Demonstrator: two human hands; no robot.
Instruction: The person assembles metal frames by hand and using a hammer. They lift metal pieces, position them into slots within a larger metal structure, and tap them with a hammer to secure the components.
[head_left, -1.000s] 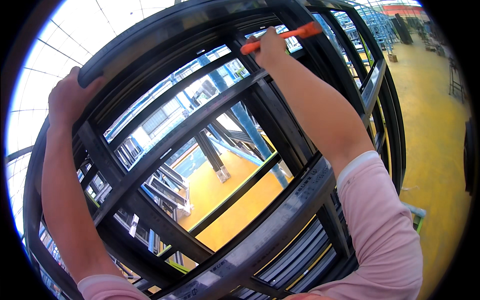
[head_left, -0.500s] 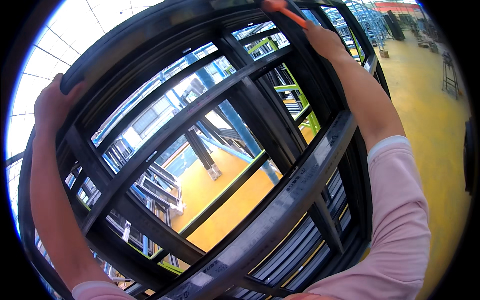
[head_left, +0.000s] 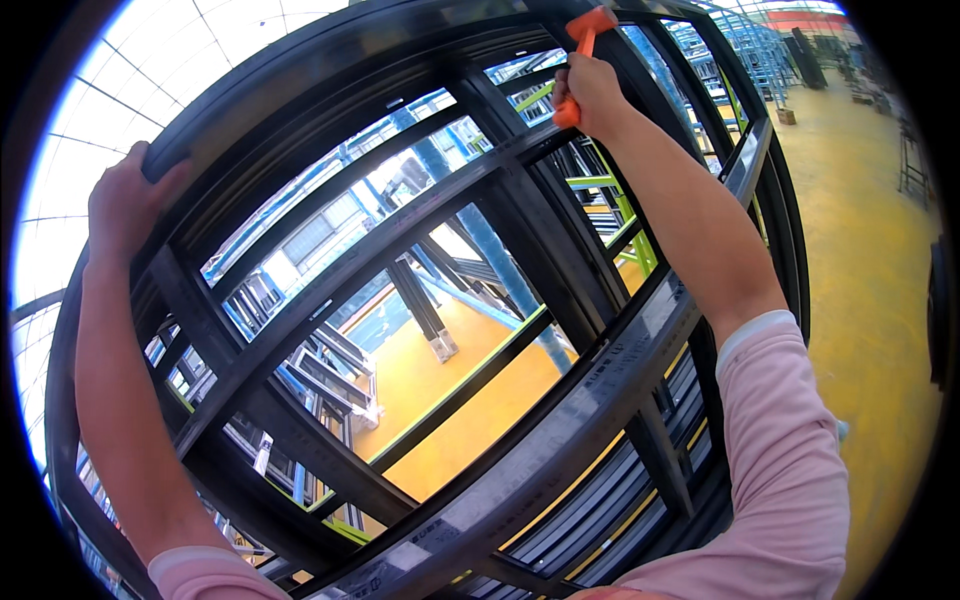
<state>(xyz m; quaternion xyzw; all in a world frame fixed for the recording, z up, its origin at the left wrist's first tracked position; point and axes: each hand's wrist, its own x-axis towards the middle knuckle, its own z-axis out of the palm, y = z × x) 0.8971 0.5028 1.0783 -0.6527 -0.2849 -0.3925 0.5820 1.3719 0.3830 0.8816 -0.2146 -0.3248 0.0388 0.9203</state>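
In front of me a large black metal window frame (head_left: 545, 445) stands with crossing bars, and its lower rail carries a clear film with print. At the far left, my left hand (head_left: 130, 205) is closed over the top rail, thumb on the near side and fingers hidden behind. My right hand (head_left: 592, 92) is wrapped round the handle of an orange mallet (head_left: 593, 20). The mallet's head points up, close to the top rail near an upright bar. Whether it touches the frame I cannot tell.
Through the frame's openings I see blue posts (head_left: 490, 255), lime-green racks (head_left: 628, 225) and bundles of dark profiles (head_left: 422, 300) on a yellow floor (head_left: 860, 330). More profiles lie stacked low behind the frame. At the right edge stands a dark stool (head_left: 912, 160).
My right hand and the mallet have moved left and a little down, and the mallet's head has swung from pointing left to pointing up. My left hand keeps its hold on the rail.
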